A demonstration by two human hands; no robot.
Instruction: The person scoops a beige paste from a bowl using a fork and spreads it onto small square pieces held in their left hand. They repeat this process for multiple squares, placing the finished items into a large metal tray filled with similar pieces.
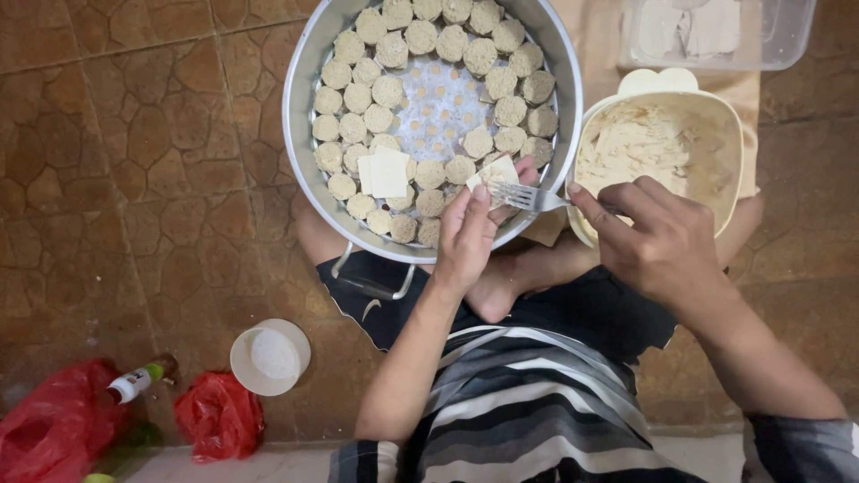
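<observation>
- Dumpling wrapper [497, 170] was the piece in your grip: your left hand [467, 234] had it cupped in curled fingers, pinched along its near edge, at the near rim of the steamer.
- Your steamer pan [300, 107], round and metal, lay just beyond that grip, its perforated tray ringed with rows of filled dumplings [391, 49] and bare at the centre.
- Your cream tub of pale filling [646, 148] sat right of the grip, touching or nearly touching the pan's wall; you could not tell which from above.
- Your clear plastic container [716, 34] stood farther off, beyond the tub.
- Your right hand [664, 240] was closed around the handle of a fork [528, 197], just right of the wrapper, its tines resting on or just over the wrapper.
- Your red plastic bags [219, 413] lay on the floor, well left of and nearer you than the grip.
- Your small white bowl [270, 356] sat between those bags and your knee.
- Your stack of square wrappers [386, 173] rested on the dumplings inside the pan, just left of the grip.
- Your small bottle with the green cap [136, 382] lay beside the bags, well apart from both hands.
</observation>
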